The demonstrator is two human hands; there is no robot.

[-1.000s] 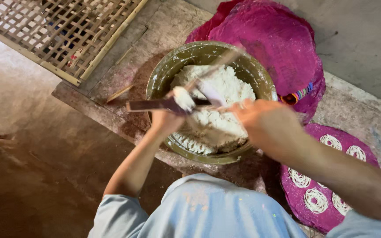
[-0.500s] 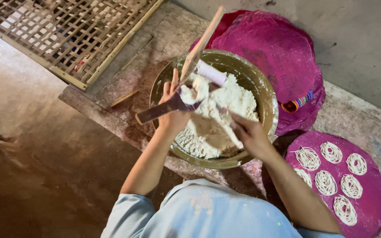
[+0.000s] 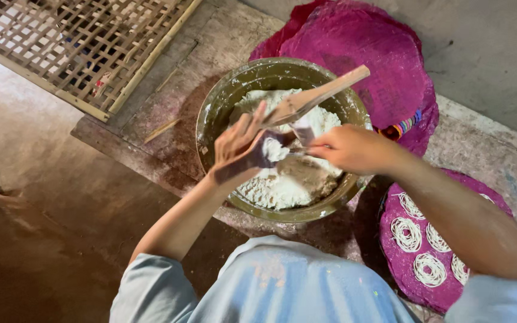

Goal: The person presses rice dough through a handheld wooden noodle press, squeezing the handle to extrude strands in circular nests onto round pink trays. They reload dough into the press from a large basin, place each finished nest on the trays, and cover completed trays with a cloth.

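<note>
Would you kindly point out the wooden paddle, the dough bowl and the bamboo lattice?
wooden paddle point(image 3: 321, 94), head view, middle of its handle.
dough bowl point(image 3: 222, 101), head view, inner left wall.
bamboo lattice point(image 3: 61, 42), head view, centre of the grid.

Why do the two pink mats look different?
The far pink mat behind the bowl carries nothing on the part that shows; the near pink mat holds white noodle coils. The far one looks bigger and lies partly under the bowl; the near one sits beside it. Both are round and pink.
</note>
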